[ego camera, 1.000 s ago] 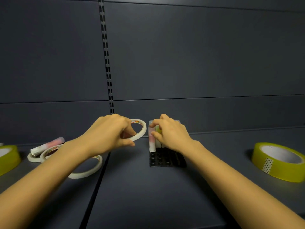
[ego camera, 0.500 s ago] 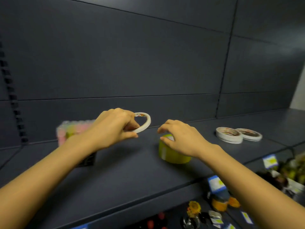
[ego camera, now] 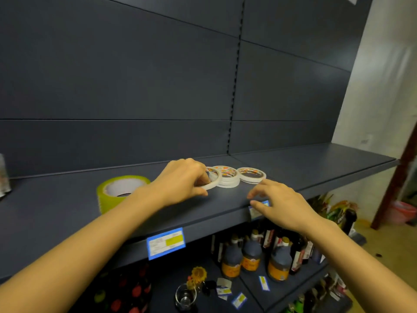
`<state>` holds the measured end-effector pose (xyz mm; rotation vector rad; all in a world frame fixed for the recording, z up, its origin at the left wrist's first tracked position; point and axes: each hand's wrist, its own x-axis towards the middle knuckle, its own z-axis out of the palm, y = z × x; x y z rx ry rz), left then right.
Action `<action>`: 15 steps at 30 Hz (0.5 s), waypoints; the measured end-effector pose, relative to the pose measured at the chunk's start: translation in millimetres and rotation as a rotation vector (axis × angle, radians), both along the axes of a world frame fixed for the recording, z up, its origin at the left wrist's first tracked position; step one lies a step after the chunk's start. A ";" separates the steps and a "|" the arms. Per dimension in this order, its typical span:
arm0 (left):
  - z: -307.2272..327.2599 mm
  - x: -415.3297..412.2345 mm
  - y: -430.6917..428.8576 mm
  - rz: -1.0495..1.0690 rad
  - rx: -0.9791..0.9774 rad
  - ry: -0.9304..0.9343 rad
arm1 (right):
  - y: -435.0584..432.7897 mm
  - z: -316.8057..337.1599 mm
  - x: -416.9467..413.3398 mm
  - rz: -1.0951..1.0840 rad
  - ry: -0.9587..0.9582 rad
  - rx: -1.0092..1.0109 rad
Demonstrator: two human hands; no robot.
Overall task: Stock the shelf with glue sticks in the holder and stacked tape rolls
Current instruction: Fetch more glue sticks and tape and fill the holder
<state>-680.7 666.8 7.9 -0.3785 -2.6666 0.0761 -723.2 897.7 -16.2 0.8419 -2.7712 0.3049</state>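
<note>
Tape roll (ego camera: pixel 215 181), thin and white, is pinched in the left hand (ego camera: pixel 182 180). The arm reaches out over the shelf (ego camera: pixel 316 163), fingers curled round the roll's rim, which is tilted just beside the nearer tape stack (ego camera: pixel 226 176). The right hand (ego camera: pixel 283 203) hovers palm-down at the shelf's front edge, fingers loosely spread, holding nothing.

On your dark metal shelf (ego camera: pixel 67 201): yellow-green tape roll (ego camera: pixel 106 196) leftmost, taller white tape-roll stack (ego camera: pixel 228 180) beside it, lower white tape-roll stack (ego camera: pixel 252 176) rightmost.
</note>
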 end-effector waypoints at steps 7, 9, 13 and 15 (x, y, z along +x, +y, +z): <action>1.2 -75.5 29.0 0.031 0.019 0.011 | 35.3 -4.9 -52.7 -0.004 -0.012 -0.021; 2.1 -99.2 32.7 0.056 0.037 -0.021 | 38.8 -3.5 -69.1 -0.004 -0.016 -0.003; -0.2 -138.9 32.3 0.054 0.123 -0.169 | 50.3 7.8 -104.4 -0.019 0.003 0.035; -2.7 -151.0 30.6 0.019 0.209 -0.265 | 56.2 13.3 -119.8 -0.021 0.022 0.018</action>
